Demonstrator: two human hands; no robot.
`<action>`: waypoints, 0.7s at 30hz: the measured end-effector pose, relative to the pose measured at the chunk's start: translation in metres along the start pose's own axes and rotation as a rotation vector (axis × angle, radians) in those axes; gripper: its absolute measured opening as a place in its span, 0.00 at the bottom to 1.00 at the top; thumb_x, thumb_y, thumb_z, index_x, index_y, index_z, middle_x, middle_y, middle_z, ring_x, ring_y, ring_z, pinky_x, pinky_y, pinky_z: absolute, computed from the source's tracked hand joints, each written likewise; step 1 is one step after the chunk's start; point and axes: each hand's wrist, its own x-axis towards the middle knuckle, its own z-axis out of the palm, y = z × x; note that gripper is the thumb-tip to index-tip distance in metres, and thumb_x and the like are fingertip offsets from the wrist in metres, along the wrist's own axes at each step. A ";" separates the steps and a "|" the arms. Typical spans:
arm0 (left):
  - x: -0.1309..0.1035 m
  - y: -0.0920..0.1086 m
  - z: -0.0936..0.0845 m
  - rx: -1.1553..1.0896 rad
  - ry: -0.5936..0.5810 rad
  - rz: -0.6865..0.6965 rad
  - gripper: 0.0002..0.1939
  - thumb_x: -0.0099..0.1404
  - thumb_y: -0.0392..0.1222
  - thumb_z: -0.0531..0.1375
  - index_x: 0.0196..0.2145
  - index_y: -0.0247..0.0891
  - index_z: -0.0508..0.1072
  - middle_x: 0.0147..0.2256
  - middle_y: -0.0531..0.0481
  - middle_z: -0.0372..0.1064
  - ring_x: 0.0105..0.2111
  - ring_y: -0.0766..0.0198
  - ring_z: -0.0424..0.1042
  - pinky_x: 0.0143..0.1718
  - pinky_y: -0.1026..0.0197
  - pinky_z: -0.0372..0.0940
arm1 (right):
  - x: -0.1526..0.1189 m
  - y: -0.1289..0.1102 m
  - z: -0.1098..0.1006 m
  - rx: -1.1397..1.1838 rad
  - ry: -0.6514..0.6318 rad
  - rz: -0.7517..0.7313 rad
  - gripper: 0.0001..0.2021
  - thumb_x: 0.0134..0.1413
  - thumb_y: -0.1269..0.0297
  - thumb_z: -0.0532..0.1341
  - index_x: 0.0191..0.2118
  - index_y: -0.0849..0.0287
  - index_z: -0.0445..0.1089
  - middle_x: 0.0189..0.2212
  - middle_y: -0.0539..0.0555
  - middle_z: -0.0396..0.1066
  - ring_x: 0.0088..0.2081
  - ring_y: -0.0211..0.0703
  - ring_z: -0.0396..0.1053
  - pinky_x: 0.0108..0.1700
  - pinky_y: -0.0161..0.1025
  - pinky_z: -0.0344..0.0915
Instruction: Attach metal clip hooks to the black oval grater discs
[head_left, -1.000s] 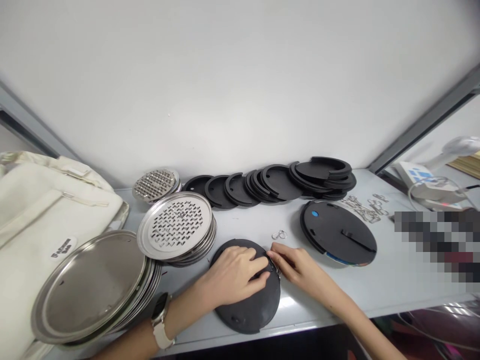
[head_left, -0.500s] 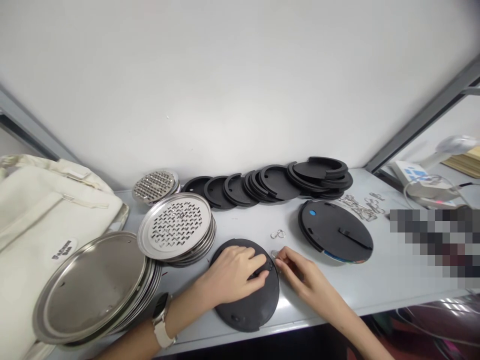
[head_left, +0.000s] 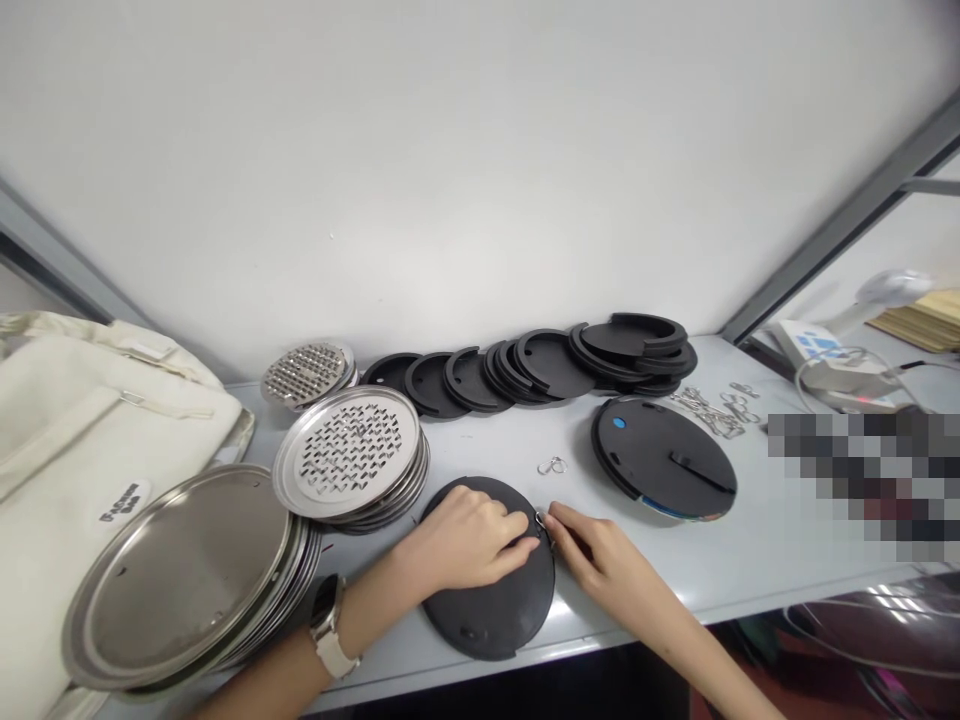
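A black round disc [head_left: 495, 605] lies flat near the front edge of the grey table [head_left: 750, 560]. My left hand [head_left: 465, 540] rests on the disc's upper part, fingers pressing down near its right rim. My right hand [head_left: 592, 555] pinches a small metal clip [head_left: 540, 520] against that rim, its fingertips meeting those of the left hand. Another small metal clip [head_left: 553, 465] lies loose on the table just beyond.
Left: a stack of plain steel plates [head_left: 180, 575], a stack of perforated steel plates [head_left: 349, 450], a smaller perforated stack [head_left: 309, 372], a cream bag [head_left: 82, 430]. Back: overlapping black rings [head_left: 540, 365]. Right: black disc with blue dot [head_left: 664, 458], pile of metal clips [head_left: 712, 410].
My right hand drew back slightly from the disc's rim, then returned to it with the clip. My left hand stayed on the disc.
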 end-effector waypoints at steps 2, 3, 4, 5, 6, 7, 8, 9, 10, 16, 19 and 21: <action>0.002 -0.001 0.001 -0.007 0.005 -0.007 0.15 0.69 0.47 0.51 0.30 0.37 0.68 0.26 0.49 0.71 0.27 0.61 0.72 0.27 0.63 0.58 | 0.003 -0.001 -0.003 -0.020 -0.021 0.000 0.16 0.66 0.58 0.44 0.26 0.55 0.52 0.19 0.46 0.59 0.22 0.39 0.57 0.28 0.36 0.49; 0.003 -0.001 0.002 -0.012 0.007 -0.013 0.15 0.69 0.48 0.52 0.29 0.37 0.69 0.26 0.49 0.72 0.27 0.61 0.72 0.27 0.63 0.58 | 0.004 -0.002 -0.005 -0.029 -0.028 0.002 0.16 0.66 0.58 0.44 0.25 0.55 0.52 0.19 0.47 0.59 0.22 0.39 0.57 0.27 0.36 0.48; 0.004 0.000 0.003 -0.016 0.010 -0.020 0.15 0.69 0.48 0.52 0.29 0.37 0.69 0.26 0.49 0.72 0.27 0.61 0.72 0.27 0.63 0.58 | 0.005 -0.002 -0.007 -0.037 -0.030 0.005 0.16 0.66 0.59 0.44 0.25 0.55 0.52 0.19 0.47 0.59 0.22 0.38 0.57 0.27 0.36 0.48; 0.005 0.000 0.004 -0.020 0.014 -0.028 0.16 0.69 0.48 0.52 0.28 0.37 0.69 0.26 0.49 0.72 0.27 0.60 0.73 0.27 0.63 0.58 | 0.006 -0.002 -0.008 -0.045 -0.030 0.009 0.16 0.66 0.59 0.44 0.25 0.55 0.52 0.19 0.47 0.60 0.22 0.38 0.58 0.27 0.36 0.48; 0.006 0.001 0.005 -0.022 0.020 -0.038 0.16 0.69 0.48 0.52 0.28 0.37 0.69 0.26 0.49 0.72 0.27 0.60 0.73 0.27 0.63 0.58 | 0.007 -0.002 -0.009 -0.054 -0.030 0.011 0.16 0.66 0.60 0.44 0.25 0.55 0.52 0.19 0.47 0.60 0.22 0.38 0.58 0.27 0.36 0.48; 0.008 0.002 0.006 -0.024 0.027 -0.047 0.16 0.68 0.48 0.52 0.29 0.37 0.70 0.26 0.49 0.73 0.27 0.60 0.73 0.26 0.63 0.58 | 0.008 -0.001 -0.010 -0.064 -0.027 0.011 0.16 0.66 0.61 0.45 0.25 0.55 0.53 0.19 0.47 0.61 0.22 0.39 0.59 0.27 0.36 0.48; 0.009 0.004 0.007 -0.025 0.034 -0.058 0.15 0.68 0.48 0.52 0.29 0.37 0.71 0.26 0.50 0.73 0.27 0.59 0.73 0.26 0.62 0.58 | 0.009 -0.001 -0.011 -0.075 -0.025 0.010 0.16 0.65 0.61 0.45 0.25 0.55 0.53 0.19 0.47 0.61 0.22 0.39 0.59 0.27 0.36 0.48; 0.010 0.005 0.008 -0.027 0.041 -0.069 0.15 0.68 0.48 0.52 0.30 0.38 0.71 0.26 0.50 0.73 0.26 0.59 0.73 0.26 0.62 0.58 | 0.010 0.000 -0.011 -0.088 -0.021 0.007 0.15 0.65 0.62 0.45 0.25 0.55 0.54 0.19 0.47 0.61 0.22 0.39 0.60 0.27 0.36 0.48; 0.011 0.006 0.008 -0.029 0.047 -0.080 0.15 0.68 0.48 0.52 0.30 0.38 0.72 0.25 0.50 0.73 0.26 0.59 0.73 0.26 0.62 0.58 | 0.011 0.001 -0.012 -0.101 -0.019 0.001 0.15 0.65 0.62 0.45 0.25 0.55 0.54 0.19 0.47 0.61 0.21 0.39 0.60 0.27 0.36 0.48; 0.016 0.010 0.010 -0.045 0.054 -0.108 0.15 0.67 0.48 0.52 0.32 0.37 0.73 0.25 0.49 0.73 0.26 0.58 0.74 0.26 0.61 0.60 | 0.015 0.003 -0.014 -0.173 -0.006 -0.083 0.14 0.65 0.64 0.46 0.26 0.55 0.55 0.19 0.48 0.62 0.22 0.39 0.61 0.28 0.35 0.49; 0.016 0.011 0.011 -0.051 0.054 -0.120 0.15 0.67 0.48 0.52 0.32 0.37 0.73 0.25 0.48 0.73 0.27 0.57 0.74 0.27 0.61 0.61 | 0.014 0.003 -0.015 -0.169 0.006 -0.101 0.14 0.65 0.64 0.45 0.26 0.55 0.54 0.21 0.49 0.63 0.24 0.40 0.62 0.28 0.35 0.51; 0.016 0.011 0.013 -0.058 0.060 -0.128 0.15 0.67 0.48 0.52 0.32 0.37 0.73 0.25 0.48 0.73 0.27 0.57 0.74 0.27 0.61 0.61 | 0.013 0.004 -0.016 -0.150 -0.019 -0.095 0.14 0.66 0.64 0.45 0.26 0.55 0.53 0.20 0.48 0.62 0.24 0.40 0.62 0.28 0.35 0.51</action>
